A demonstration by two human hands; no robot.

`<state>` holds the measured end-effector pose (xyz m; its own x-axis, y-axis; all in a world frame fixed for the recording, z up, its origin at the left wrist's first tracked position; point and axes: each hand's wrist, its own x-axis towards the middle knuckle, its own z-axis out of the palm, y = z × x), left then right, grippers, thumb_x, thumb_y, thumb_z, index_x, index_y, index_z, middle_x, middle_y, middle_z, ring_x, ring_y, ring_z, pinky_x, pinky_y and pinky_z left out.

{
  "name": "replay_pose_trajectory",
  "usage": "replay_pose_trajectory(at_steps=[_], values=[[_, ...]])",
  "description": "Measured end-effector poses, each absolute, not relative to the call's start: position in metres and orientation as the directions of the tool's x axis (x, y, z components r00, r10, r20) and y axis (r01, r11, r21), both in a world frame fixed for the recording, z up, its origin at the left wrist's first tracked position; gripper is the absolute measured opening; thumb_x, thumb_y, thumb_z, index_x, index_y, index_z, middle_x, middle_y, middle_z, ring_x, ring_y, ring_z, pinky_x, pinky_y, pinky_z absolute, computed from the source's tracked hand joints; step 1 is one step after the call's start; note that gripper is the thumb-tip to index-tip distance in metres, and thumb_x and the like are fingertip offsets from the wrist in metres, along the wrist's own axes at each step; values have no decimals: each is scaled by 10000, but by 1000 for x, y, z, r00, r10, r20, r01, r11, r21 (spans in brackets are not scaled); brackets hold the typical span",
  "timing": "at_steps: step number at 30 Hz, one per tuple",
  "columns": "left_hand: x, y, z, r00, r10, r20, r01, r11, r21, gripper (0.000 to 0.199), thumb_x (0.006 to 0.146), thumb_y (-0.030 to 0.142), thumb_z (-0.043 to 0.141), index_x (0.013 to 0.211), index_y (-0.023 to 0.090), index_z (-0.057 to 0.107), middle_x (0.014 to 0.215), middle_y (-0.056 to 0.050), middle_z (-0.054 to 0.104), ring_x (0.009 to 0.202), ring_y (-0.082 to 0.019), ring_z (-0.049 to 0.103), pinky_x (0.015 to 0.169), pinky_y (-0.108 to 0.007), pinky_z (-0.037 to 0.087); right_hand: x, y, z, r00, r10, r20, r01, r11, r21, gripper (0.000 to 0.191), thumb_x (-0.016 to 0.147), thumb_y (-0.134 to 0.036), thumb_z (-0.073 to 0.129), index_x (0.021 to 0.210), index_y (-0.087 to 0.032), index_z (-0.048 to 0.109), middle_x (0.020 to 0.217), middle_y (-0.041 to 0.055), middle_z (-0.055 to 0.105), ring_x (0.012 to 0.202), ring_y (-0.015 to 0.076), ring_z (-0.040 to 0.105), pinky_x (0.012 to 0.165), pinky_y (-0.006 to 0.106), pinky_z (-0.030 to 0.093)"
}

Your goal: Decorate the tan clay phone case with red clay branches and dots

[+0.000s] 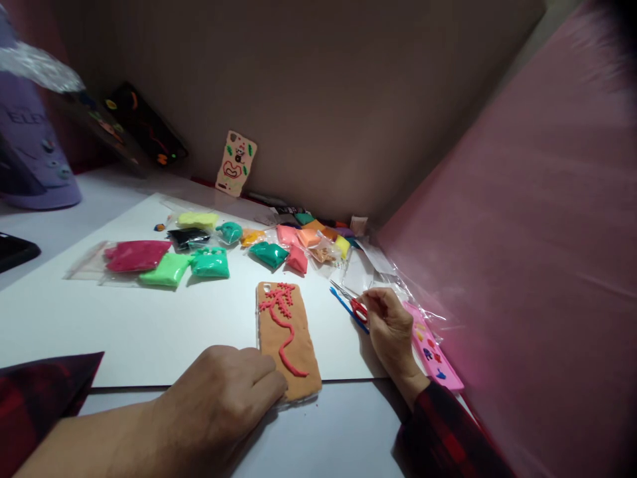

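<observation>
A phone case covered in orange-brown clay (pixel 293 332) lies on the white board, with a wavy red clay strand and a branching red shape on it. My left hand (pixel 233 388) is closed at the case's lower left edge, its fingertips partly hidden. To the right, my right hand (pixel 391 325) has thumb and fingers pressed together at the red handles of the scissors (pixel 359 309). Whether it grips them or something smaller is unclear. Beside the scissors lies a thin blue tool (pixel 343 305).
Bags of coloured clay, including magenta (pixel 139 255) and green (pixel 166 269), lie across the white board (pixel 199 332). A pink tray (pixel 442 372) with small shapes is at the right. A decorated case (pixel 236 164) leans on the wall. A purple container (pixel 37 133) stands left.
</observation>
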<state>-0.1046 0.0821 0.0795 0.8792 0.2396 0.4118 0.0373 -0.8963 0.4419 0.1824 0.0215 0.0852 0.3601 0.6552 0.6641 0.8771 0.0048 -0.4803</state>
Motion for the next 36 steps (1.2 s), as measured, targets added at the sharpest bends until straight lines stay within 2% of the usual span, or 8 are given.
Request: replay_pose_trajectory(at_steps=[6,13,19,24,30,36], values=[[-103,83,78,886,232,403,41,-902,429,153,823,48,443,783,194,470,735,-10,552,573,-144,454,505,-273,299,174,22,90,189,741,645,949,31,-314,126,852,-105,486,786,-195,544,758,12,566,716,151,546,676,276,430],[-106,81,75,881,239,409,44,-901,431,139,829,65,454,789,197,476,738,-4,553,584,-146,454,516,-276,308,171,24,86,87,825,558,983,20,-183,168,878,-138,506,718,-189,498,785,29,525,746,162,520,710,293,433],[-105,81,77,876,249,414,46,-895,443,156,824,60,435,756,194,477,723,-12,552,584,-149,465,519,-284,302,178,26,82,99,811,576,985,1,-171,166,904,-135,449,752,-185,492,783,46,533,764,183,520,728,324,441],[-103,81,77,887,271,374,80,-888,453,192,805,32,417,766,214,461,719,-5,552,574,-182,458,523,-321,256,176,25,84,86,830,551,986,10,-168,141,871,-136,512,743,-192,500,758,31,548,736,174,534,691,300,447],[-104,81,78,899,248,360,64,-890,452,191,808,29,414,763,213,444,721,1,550,569,-176,445,523,-317,240,175,24,85,39,856,515,993,25,-118,153,886,-98,436,800,-186,528,755,37,567,698,174,543,657,294,443],[-102,83,80,866,227,446,27,-912,410,162,810,60,435,724,195,459,699,-1,544,552,-163,436,503,-311,230,175,23,85,18,861,509,998,17,-64,153,911,-125,389,881,-158,536,768,59,574,687,188,558,649,310,448]])
